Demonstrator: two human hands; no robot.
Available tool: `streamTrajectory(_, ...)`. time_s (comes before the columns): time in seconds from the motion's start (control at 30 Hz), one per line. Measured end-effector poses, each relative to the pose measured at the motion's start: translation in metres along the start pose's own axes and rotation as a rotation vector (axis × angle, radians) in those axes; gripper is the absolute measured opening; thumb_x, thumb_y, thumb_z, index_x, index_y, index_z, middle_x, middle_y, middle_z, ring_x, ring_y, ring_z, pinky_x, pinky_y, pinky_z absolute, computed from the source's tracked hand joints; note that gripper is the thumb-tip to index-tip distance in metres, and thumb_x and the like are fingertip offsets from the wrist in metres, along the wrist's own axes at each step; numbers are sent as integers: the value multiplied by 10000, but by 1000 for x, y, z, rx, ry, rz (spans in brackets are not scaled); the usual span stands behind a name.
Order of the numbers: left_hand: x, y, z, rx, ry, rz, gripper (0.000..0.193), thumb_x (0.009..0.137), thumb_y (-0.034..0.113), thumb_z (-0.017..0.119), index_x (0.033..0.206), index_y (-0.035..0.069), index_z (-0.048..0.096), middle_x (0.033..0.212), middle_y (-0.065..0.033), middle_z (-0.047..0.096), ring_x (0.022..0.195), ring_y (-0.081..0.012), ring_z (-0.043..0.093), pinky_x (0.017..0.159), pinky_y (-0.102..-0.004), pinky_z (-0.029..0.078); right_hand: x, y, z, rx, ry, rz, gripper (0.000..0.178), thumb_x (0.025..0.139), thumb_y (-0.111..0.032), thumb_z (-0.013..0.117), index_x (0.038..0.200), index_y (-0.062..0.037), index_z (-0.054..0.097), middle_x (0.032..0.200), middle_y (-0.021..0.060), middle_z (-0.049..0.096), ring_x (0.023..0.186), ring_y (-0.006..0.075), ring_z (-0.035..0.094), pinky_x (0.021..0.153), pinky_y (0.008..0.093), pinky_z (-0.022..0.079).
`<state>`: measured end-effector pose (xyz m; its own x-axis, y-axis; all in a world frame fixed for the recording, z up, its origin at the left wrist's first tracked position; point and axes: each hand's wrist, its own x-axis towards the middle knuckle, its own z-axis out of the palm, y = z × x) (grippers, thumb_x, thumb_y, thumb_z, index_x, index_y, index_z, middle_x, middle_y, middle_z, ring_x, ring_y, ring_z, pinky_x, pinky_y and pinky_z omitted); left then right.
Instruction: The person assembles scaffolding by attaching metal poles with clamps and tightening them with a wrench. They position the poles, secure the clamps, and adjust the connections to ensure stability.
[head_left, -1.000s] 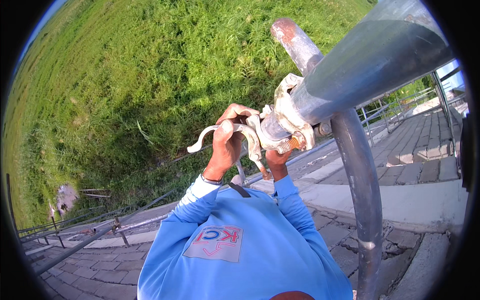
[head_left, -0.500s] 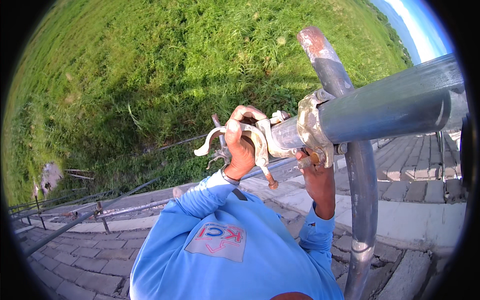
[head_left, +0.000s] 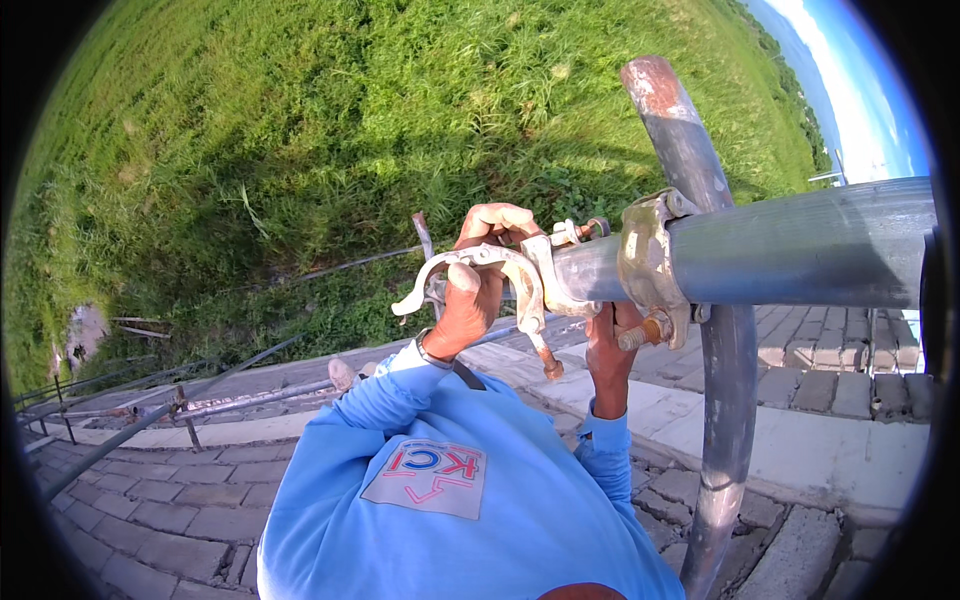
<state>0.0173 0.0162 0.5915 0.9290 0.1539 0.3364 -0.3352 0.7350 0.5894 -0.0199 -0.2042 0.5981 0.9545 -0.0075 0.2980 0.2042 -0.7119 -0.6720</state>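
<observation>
My left hand (head_left: 470, 305) is closed around a pale, worn scaffold coupler (head_left: 520, 268), thumb in front and fingers curled over the top. One curved jaw of the coupler sticks out to the left, and another part sits against the end of a grey steel pipe (head_left: 590, 270). Below it hangs a rusty bolt (head_left: 548, 357). Under that pipe end, just right of the coupler, is my right hand (head_left: 607, 350) with its fingers curled up. The pipe hides part of them, so what they grip cannot be made out.
A second coupler (head_left: 650, 255), with a rusty threaded bolt (head_left: 645, 332), clamps the pipe to a crossing upright pipe (head_left: 728, 400). Paving blocks (head_left: 190, 490) and a pale concrete strip (head_left: 790, 450) lie below. Thin railing pipes (head_left: 130, 432) run at left, before a grassy slope (head_left: 330, 120).
My right hand has shifted left along the underside of the pipe, away from the second coupler's bolt. My left hand keeps its hold on the coupler. The view has tilted slightly.
</observation>
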Motion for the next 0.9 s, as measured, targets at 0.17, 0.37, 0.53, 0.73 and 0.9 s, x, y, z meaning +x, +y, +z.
streamTrajectory(0.17,-3,2,-11,-42,-59,-59,1098,779,921,560,1422,36,465,1299,-98,578,1211,-196,583,1038,-377,480,-8,53,72,683,183,25,194,989,-115,605,1099,24,684,921,102,711,800,177,656,709,335,511)
streamTrajectory(0.37,-26,-36,-55,242,-186,-197,1026,893,872,451,1441,8,513,1435,-132,533,1367,-248,463,1190,-419,312,-6,69,120,-279,282,-399,432,873,-101,691,1297,-24,661,1263,194,690,1177,370,640,1030,529,448)
streamTrajectory(0.53,-41,-58,-92,588,-250,-336,733,1062,576,446,1518,2,426,1542,-122,460,1417,-243,411,1200,-396,301,6,55,103,312,191,-208,358,868,22,587,1219,43,653,1200,221,701,1109,396,665,1016,468,493)
streamTrajectory(0.73,-36,-67,-83,703,-168,-234,545,1054,449,453,1358,16,584,1378,-214,576,1282,-388,501,1135,-450,359,17,28,85,354,90,-248,311,928,33,533,1225,69,615,1046,220,696,893,331,673,837,361,529)
streamTrajectory(0.9,-40,-80,-88,761,-126,-260,537,1079,349,484,1492,9,439,1415,-139,562,1273,-229,539,1103,-382,427,11,-8,57,392,63,-201,284,1056,-109,557,1287,41,624,1087,207,703,916,262,658,854,366,527)
